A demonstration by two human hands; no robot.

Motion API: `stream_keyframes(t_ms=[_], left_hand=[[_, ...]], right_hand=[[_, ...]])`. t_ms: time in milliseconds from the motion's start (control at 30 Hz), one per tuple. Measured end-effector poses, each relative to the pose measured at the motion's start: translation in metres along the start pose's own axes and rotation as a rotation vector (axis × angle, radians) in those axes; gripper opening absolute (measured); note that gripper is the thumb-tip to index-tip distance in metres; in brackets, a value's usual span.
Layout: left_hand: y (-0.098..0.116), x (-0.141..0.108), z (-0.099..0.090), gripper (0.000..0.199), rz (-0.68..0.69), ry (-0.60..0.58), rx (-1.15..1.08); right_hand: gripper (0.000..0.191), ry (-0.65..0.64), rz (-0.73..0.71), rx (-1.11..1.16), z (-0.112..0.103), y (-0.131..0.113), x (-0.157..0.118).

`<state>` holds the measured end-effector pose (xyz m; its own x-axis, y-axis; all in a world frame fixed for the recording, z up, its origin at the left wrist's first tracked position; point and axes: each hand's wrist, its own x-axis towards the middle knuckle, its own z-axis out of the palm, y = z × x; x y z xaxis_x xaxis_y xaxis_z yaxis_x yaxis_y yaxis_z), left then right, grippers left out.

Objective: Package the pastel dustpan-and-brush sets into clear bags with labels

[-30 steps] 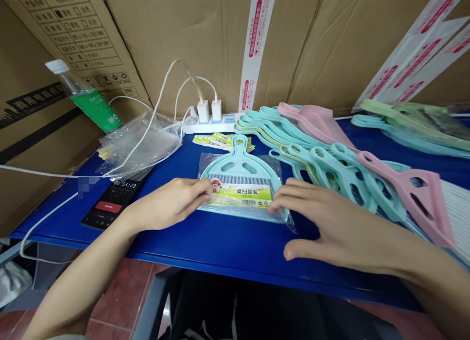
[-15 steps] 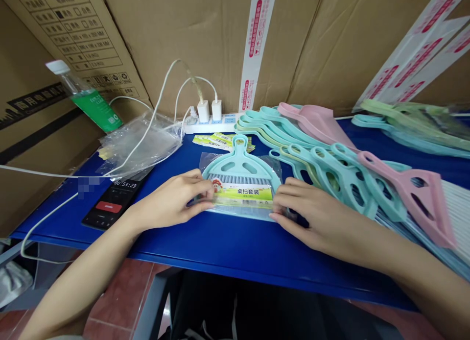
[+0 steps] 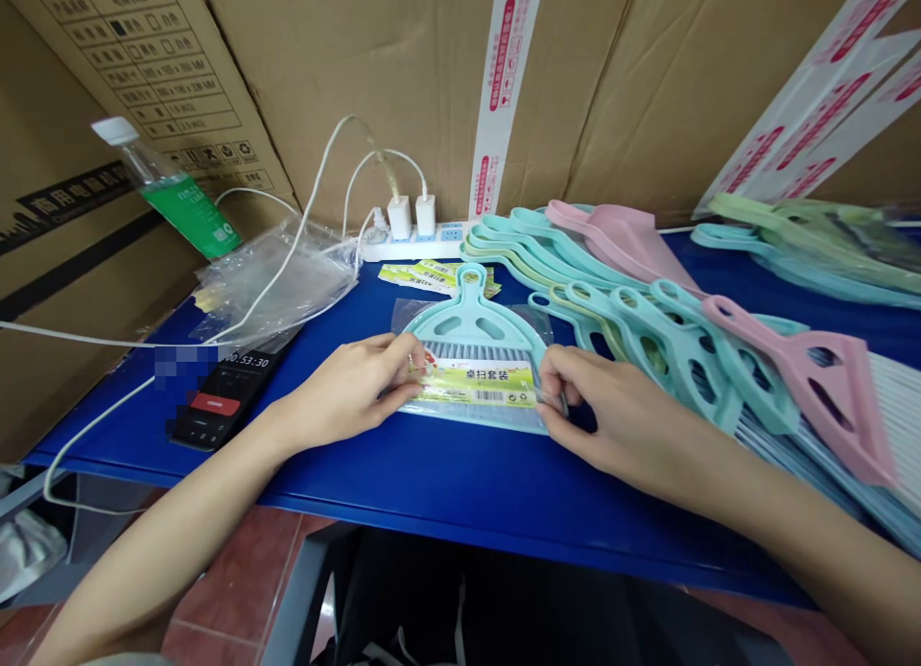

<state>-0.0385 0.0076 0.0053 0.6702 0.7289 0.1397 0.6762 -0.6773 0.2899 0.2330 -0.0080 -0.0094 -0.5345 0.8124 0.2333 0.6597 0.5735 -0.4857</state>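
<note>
The left hand (image 3: 349, 388) and right hand (image 3: 611, 412) both have a closed grip, each pinching a side edge of a clear plastic bag (image 3: 432, 416) between thumb and fingertips. Inside the bag lies a mint-green dustpan (image 3: 471, 325) with the grey bristles of a small brush (image 3: 475, 351) across it, and a yellow-and-white printed label card (image 3: 475, 383) lies over the lower part. The packet sits flat on the blue desk (image 3: 460, 493), near its front edge and about midway along, with the dustpan's handle pointing away from the person. Just beyond the right hand, a fanned pile of teal dustpans (image 3: 669, 359) lies close to the packet, with a pink dustpan (image 3: 827, 397) on top at the right. Left of the left hand lies a black phone (image 3: 230, 397) with a timer on its screen. Farther back stand a white power strip (image 3: 410, 246) with two white chargers (image 3: 410, 217) plugged in, and a few small yellow cards (image 3: 432, 277) lie just in front of it. A crumpled plastic bag (image 3: 277, 282) sits nearby, below a tilted water bottle (image 3: 169, 191) with a green label, all against cardboard boxes (image 3: 374, 90).
</note>
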Motion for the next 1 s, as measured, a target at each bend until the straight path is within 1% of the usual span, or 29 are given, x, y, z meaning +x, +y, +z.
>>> stream_keyframes(t_ms=[200, 333, 433, 500, 633, 700, 733, 867, 933, 1000], left_hand=[[0.002, 0.000, 0.004, 0.014, -0.027, 0.008, -0.022], [0.003, 0.001, 0.005, 0.015, -0.063, -0.005, -0.039], [0.004, 0.001, 0.005, 0.017, -0.094, -0.006, -0.031], [0.006, 0.002, 0.005, 0.018, -0.089, 0.000, -0.013], [0.009, 0.003, 0.007, 0.015, 0.023, 0.077, 0.144], [0.011, 0.003, 0.008, 0.018, 0.097, 0.110, 0.235], [0.011, 0.003, 0.008, 0.022, 0.130, 0.106, 0.266], [0.012, 0.004, 0.007, 0.037, 0.226, -0.004, 0.299], [0.012, 0.004, 0.006, 0.040, 0.228, -0.052, 0.289], [0.013, 0.005, 0.005, 0.043, 0.211, -0.074, 0.285]], right_hand=[[0.020, 0.033, 0.039, 0.034, 0.003, 0.000, 0.000], [0.021, 0.028, 0.071, 0.038, 0.003, -0.002, 0.001], [0.021, 0.036, 0.083, 0.031, 0.005, -0.003, 0.001], [0.021, 0.056, 0.085, 0.018, 0.007, -0.004, 0.001], [0.021, 0.095, 0.090, 0.011, 0.009, -0.004, 0.001], [0.022, 0.091, 0.093, 0.027, 0.010, -0.004, 0.002], [0.023, 0.085, 0.096, 0.033, 0.010, -0.004, 0.002], [0.025, 0.092, 0.095, 0.039, 0.011, -0.003, 0.003], [0.026, 0.097, 0.092, 0.045, 0.012, -0.002, 0.003], [0.026, 0.097, 0.088, 0.048, 0.013, -0.001, 0.002]])
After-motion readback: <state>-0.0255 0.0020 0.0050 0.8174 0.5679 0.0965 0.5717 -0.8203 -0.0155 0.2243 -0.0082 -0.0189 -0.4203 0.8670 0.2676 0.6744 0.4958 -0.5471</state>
